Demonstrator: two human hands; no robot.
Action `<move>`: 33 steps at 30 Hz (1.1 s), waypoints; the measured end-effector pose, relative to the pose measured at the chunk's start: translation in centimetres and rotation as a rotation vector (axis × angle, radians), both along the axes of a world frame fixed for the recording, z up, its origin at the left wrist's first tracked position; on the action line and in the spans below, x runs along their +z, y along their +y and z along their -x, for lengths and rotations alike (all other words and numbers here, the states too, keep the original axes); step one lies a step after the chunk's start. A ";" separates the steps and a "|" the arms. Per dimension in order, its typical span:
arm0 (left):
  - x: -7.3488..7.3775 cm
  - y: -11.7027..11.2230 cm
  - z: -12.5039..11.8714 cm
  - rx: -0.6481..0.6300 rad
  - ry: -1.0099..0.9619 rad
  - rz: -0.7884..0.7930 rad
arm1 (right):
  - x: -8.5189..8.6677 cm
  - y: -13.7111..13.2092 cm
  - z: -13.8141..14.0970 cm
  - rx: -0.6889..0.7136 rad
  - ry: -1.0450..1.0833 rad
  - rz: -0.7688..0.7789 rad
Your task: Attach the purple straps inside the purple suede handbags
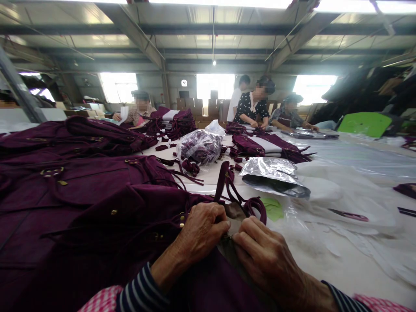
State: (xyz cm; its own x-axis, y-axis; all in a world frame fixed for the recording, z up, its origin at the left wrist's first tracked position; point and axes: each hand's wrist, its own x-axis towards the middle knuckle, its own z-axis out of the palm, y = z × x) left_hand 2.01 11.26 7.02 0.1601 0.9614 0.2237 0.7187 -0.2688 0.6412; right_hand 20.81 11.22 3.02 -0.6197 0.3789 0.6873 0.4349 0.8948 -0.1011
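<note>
A dark purple suede bag with brass studs lies in front of me on the white table. My left hand is closed on the bag's upper edge by its opening. My right hand pinches the same edge just to the right, fingertips nearly touching the left hand. Purple straps loop up from the bag behind my hands. What lies inside the opening is hidden by my fingers.
More purple bags are heaped at my left. Farther along the table lie a clear plastic bag of purple straps, a silvery plastic bag and a green tag. Several people work at the table's far end.
</note>
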 end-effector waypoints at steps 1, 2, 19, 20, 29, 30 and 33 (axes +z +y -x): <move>0.0 0.0 0.0 -0.006 -0.003 -0.003 | 0.0 0.0 0.0 -0.005 0.002 0.001; 0.0 0.0 0.0 -0.010 -0.004 -0.004 | 0.0 0.0 0.0 -0.010 0.003 0.002; 0.6 -0.5 0.7 -0.234 0.127 0.087 | -0.5 1.0 0.1 -0.046 -0.058 0.002; 0.6 -0.6 0.7 -0.234 0.140 0.090 | -0.5 0.9 0.0 -0.049 -0.068 0.008; 0.4 -0.4 0.9 -0.258 0.127 0.087 | 0.0 0.8 0.3 -0.078 -0.108 0.096; 0.4 -0.4 0.9 -0.256 0.121 0.088 | 0.0 0.8 0.4 -0.084 -0.119 0.087; 0.3 -0.3 0.8 -0.243 0.101 0.083 | -0.1 0.8 0.5 -0.098 -0.134 0.070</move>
